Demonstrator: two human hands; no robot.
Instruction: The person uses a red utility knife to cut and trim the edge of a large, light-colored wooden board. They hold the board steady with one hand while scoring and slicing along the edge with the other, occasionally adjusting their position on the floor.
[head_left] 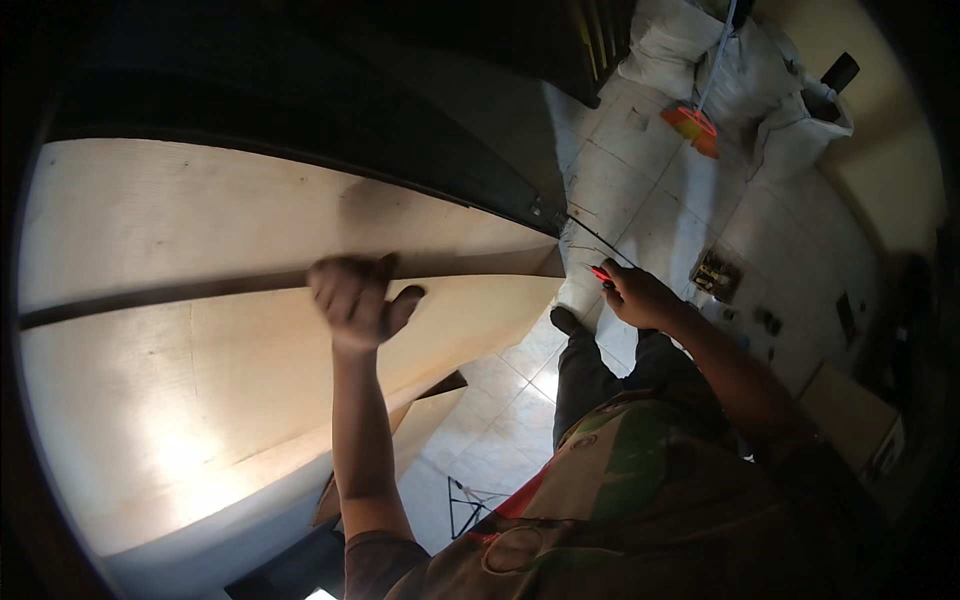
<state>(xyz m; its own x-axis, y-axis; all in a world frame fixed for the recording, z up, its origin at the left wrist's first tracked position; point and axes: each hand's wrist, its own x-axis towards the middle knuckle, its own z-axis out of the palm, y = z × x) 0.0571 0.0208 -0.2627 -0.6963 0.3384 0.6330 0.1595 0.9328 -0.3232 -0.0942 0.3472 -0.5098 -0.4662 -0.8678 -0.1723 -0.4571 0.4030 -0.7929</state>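
Note:
My left hand (355, 300) is over the upper edge of a pale wooden board (260, 350), at the dark gap below a second pale panel (250, 205). Its thumb stands apart and the fingers are partly bent and somewhat blurred; I see nothing held in it. Closed around a small red-and-black tool (600, 273), my right hand (640, 296) is just right of the boards' right ends. Most of that tool is hidden in the fist, so its kind is unclear. A thin dark line (592, 235) runs from the panel corner toward this hand.
White sacks (740, 80) stand at the far right beside an orange broom (692, 130). A small box of parts (716, 275) and a cardboard box (850, 415) sit on the tiled floor (630, 170). A dark structure (400, 110) rises behind the panels.

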